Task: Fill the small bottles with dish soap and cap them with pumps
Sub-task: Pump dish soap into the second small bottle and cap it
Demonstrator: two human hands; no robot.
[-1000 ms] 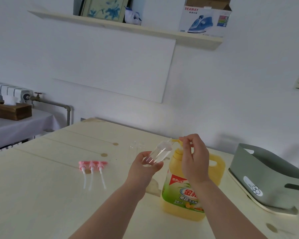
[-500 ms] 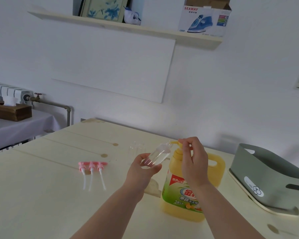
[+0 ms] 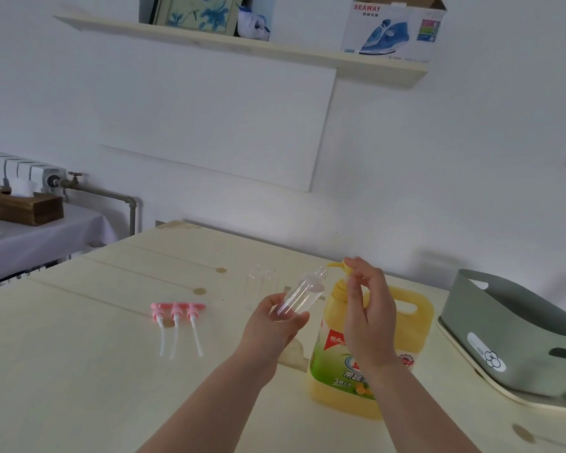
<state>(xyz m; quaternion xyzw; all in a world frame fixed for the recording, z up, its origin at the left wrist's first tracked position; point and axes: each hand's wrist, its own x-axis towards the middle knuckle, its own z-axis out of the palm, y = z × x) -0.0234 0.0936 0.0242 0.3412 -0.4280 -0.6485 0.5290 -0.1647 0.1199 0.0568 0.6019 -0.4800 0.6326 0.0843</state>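
My left hand [image 3: 272, 325] grips a small clear bottle [image 3: 303, 294], tilted with its mouth up against the yellow pump spout of the big dish soap jug [image 3: 340, 371]. My right hand [image 3: 366, 308] rests on top of the jug's pump head [image 3: 339, 266], fingers bent over it. Behind the held bottle stand more small clear bottles [image 3: 262, 282], hard to make out. Three pink pumps [image 3: 177, 313] with white tubes lie in a row on the pale wooden table [image 3: 79, 354], left of my hands.
A grey-green plastic basket [image 3: 517, 338] sits at the table's right edge. A side table with a wooden tissue box [image 3: 23, 207] stands at the far left by a radiator. A wall shelf holds an iron box [image 3: 392, 27] overhead.
The small bottle's mouth has stayed at the spout while both hands shifted slightly; my right hand's fingers have settled lower on the pump head.
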